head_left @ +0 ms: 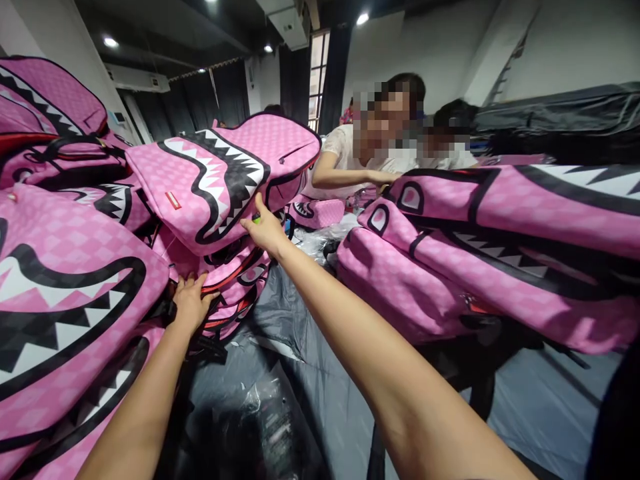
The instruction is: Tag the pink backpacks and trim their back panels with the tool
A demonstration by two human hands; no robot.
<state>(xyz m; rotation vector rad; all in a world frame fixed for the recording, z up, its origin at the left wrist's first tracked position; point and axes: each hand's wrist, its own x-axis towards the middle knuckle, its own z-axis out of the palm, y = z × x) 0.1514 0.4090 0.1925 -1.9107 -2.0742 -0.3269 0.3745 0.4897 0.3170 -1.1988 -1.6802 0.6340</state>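
A pink checkered backpack [195,193] with a black-and-white shark-mouth print lies tilted on top of a pile at the left. Against its right-hand lower edge is my right hand [267,230], thumb up on the printed front and fingers bent at the side. A small bit of green shows between thumb and finger; what it is I cannot make out. My left hand [189,300] rests lower down, fingers spread over the bags beneath the top backpack. Red-edged pink backpacks [250,275] are stacked there, with eye prints showing.
More pink backpacks [65,313] crowd the left side. Another stack of pink backpacks [450,267] lies at the right. Clear plastic bags [280,420] lie on the grey sheet [320,373] between. A person [350,157] works across the table, a second person beside them.
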